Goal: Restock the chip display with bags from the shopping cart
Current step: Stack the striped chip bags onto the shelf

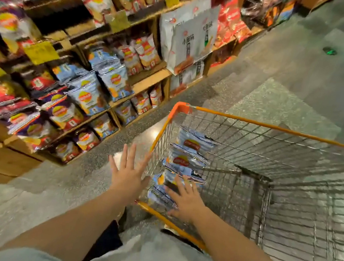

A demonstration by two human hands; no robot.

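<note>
Light-blue chip bags (187, 153) stand stacked against the left wall of an orange-rimmed wire shopping cart (274, 127). The right hand (186, 199) rests, fingers spread, on the nearest bag; the left hand (128, 173) hovers splayed outside, beside wooden chip shelves (149, 80).

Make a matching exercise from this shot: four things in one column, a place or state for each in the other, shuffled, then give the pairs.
Things
1. left hand
2. right hand
3. blue chip bags
4. yellow price tags

Places or states
A. stacked inside the cart
B. hanging on the shelf fronts
C. fingers spread, outside the cart's near corner
D. reaching in over the orange rim, on the nearest bag

Pairs: 1-C, 2-D, 3-A, 4-B
</note>
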